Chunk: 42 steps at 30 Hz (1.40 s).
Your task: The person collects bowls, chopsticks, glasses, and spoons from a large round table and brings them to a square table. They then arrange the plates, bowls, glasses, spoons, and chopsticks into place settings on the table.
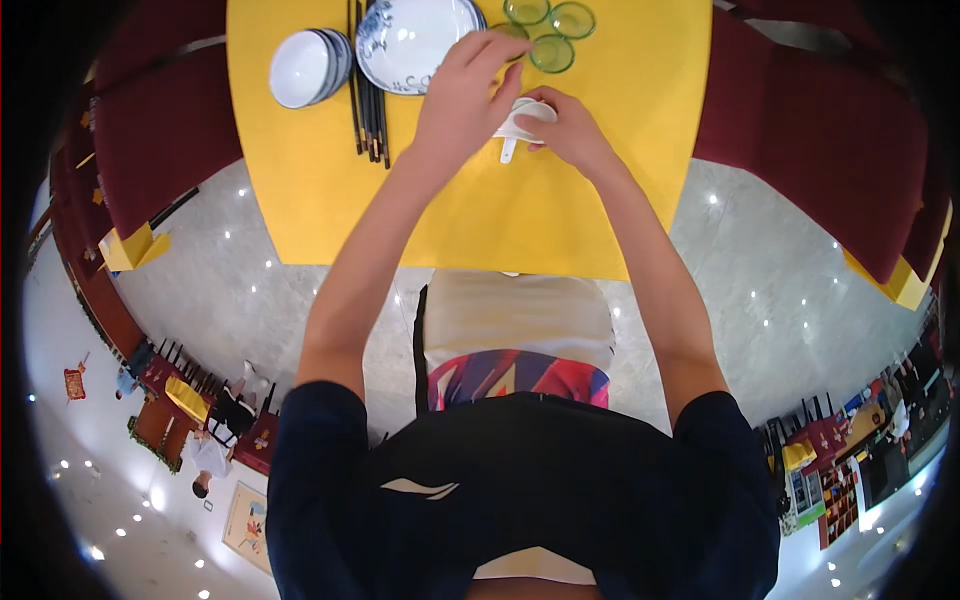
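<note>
White spoons (530, 115) are gripped by my right hand (570, 125) over the yellow tablecloth (500, 215), one handle pointing toward me. Just to their left, my left hand (465, 95) is raised with its fingers apart, beside a green-rimmed glass; whether it touches anything is unclear. More green glasses (552, 53) stand beyond my hands. A stack of blue-patterned plates (408, 45) lies left of my left hand, partly hidden by it. Dark chopsticks (369, 125) lie left of the plates, and white bowls (300, 70) are stacked on their side at the far left.
Dark red cloth-covered furniture (165, 130) flanks the yellow table on the left, with more (820, 140) on the right. A beige seat (515, 310) is at the table's near edge. A person (210, 455) is in the background at lower left.
</note>
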{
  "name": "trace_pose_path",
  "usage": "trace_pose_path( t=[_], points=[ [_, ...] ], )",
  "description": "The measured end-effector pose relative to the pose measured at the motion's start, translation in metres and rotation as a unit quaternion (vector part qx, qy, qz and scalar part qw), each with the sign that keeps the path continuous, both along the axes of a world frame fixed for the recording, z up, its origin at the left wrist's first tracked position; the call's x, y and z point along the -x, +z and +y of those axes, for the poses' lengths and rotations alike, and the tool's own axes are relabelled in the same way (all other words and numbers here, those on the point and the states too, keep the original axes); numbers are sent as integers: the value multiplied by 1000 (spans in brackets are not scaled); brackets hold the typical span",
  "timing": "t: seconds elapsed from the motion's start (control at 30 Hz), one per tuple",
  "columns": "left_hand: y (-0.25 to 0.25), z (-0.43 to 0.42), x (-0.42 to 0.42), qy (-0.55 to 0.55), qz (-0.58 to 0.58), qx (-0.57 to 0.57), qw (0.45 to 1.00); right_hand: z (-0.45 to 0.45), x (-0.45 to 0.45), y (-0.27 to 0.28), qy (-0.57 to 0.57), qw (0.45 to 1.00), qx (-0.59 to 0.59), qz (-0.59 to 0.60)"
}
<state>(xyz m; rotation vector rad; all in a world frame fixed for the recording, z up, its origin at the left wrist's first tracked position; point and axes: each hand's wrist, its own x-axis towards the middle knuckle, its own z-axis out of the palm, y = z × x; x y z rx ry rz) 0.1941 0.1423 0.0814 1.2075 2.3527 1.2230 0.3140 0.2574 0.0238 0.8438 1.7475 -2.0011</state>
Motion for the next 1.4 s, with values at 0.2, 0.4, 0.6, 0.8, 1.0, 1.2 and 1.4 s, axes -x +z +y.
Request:
trace_pose_path(
  t=[0.2,0.4,0.6,0.8,1.0,1.2,1.4],
  points=[
    [-67,-83,-64,25,36,81,996,-25,-14,-12,-69,997,-39,-17],
    [-95,-82,-59,59,72,37,995,-40,-25,-9,-138,978,-134,82],
    [-84,-81,-65,88,-88,100,987,-44,-48,-5,-214,967,-55,130],
    [-80,-80,-70,118,-117,114,979,-50,-47,-26,-227,949,-149,157],
    [-79,-80,-69,112,-112,86,984,-49,-39,-24,-230,946,-152,170],
    [-85,-86,-73,99,-91,56,989,-55,-41,-19,-305,937,-13,168],
    [-84,-89,-77,112,-139,31,983,-52,-52,-15,-323,937,-10,133]
  ],
)
